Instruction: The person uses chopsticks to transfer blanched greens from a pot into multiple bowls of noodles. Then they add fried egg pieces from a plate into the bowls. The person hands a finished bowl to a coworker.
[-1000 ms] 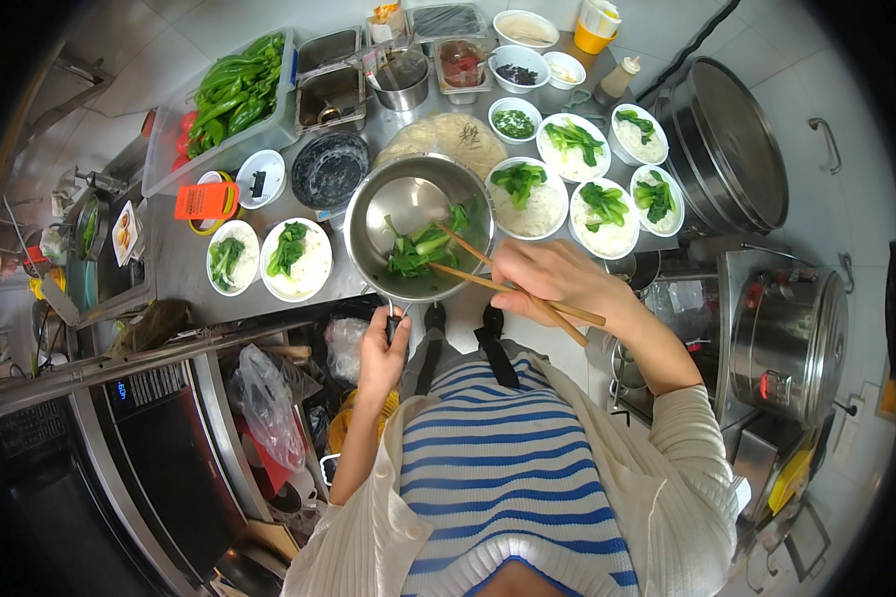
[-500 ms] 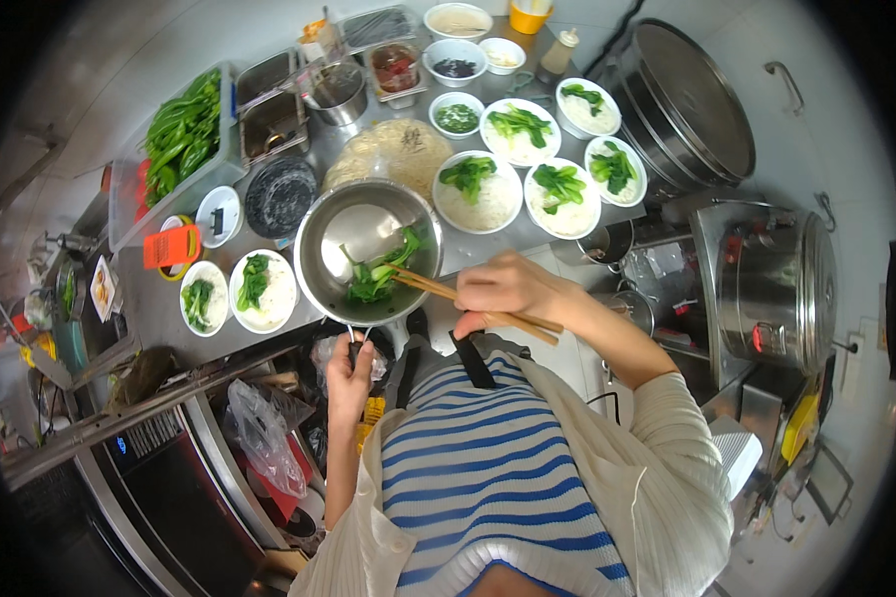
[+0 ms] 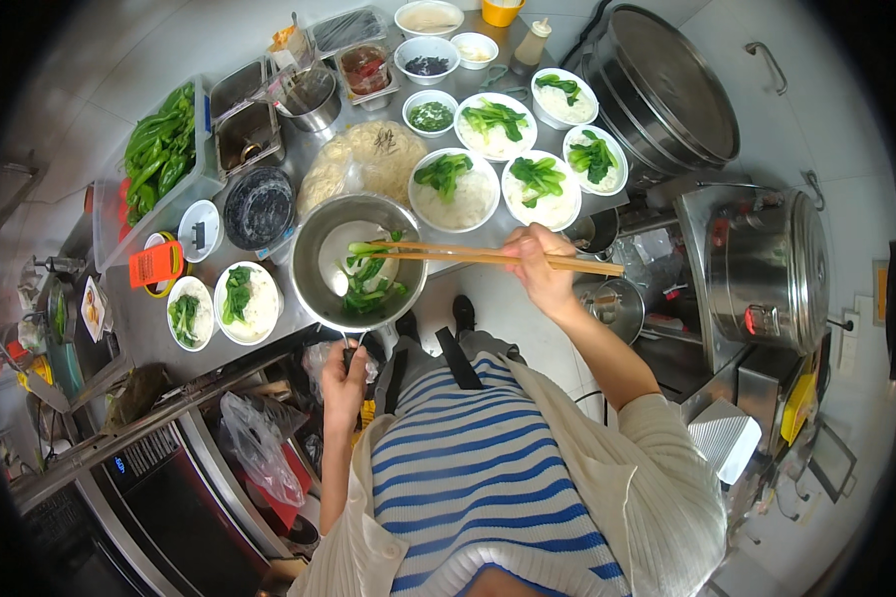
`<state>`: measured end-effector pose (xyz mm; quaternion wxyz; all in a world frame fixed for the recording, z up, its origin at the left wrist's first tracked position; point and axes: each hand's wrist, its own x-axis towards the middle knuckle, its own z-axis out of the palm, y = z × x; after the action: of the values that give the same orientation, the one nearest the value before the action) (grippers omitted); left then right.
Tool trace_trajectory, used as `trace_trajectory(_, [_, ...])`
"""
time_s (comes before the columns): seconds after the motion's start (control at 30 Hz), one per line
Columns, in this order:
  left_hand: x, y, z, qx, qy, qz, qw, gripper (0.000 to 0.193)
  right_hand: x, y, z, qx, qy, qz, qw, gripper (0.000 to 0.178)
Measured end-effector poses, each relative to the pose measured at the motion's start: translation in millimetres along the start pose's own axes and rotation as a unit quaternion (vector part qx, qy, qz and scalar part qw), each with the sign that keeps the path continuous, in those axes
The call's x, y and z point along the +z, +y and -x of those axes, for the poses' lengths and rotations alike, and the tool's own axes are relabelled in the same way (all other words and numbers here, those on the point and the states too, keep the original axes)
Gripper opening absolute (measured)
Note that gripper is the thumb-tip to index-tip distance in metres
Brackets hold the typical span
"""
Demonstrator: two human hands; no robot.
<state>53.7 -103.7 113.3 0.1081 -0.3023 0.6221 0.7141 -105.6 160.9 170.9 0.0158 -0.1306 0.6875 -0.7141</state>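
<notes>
My left hand grips the handle of a steel saucepan at the counter's front edge. Inside the pan lie cooked leafy greens. In my right hand is a pair of long wooden chopsticks, held nearly level, their tips over the pan and at the greens. Right of the pan stand white bowls of rice topped with greens, the nearest rice bowl close to its rim. Two more stand on the left, among them an oval rice bowl.
A clear tub of green peppers stands at the far left. Behind the pan lies a bag of noodles. Small bowls and steel trays line the back. Large steel pots stand on the right.
The chopsticks have swung from slanting to nearly level, and my right hand has moved slightly right. Both hands keep their grips. The counter appears shifted a little leftward in view.
</notes>
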Motion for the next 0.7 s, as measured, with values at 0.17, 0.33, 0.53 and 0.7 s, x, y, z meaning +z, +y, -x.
trace_trajectory(0.17, [5.4, 5.2, 1.1, -0.034, -0.004, -0.003, 0.999, 0.009, -5.0, 0.7, 2.6, 0.043, 0.065, -0.029, 0.997, 0.039])
trace_trajectory(0.33, [9.1, 9.5, 1.1, -0.056, -0.022, 0.005, 0.998, 0.009, -10.3, 8.5, -6.2, 0.063, 0.126, -0.082, 0.987, 0.037])
trace_trajectory(0.53, [15.1, 13.3, -9.8, -0.029, -0.031, 0.003, 0.999, 0.010, -18.0, 10.2, -17.8, 0.117, 0.202, -0.183, 0.955, 0.038])
trace_trajectory(0.7, [23.0, 17.7, -22.0, -0.024, -0.034, 0.010, 0.999, 0.011, -25.0, 6.7, -28.8, 0.137, 0.239, -0.231, 0.933, 0.037])
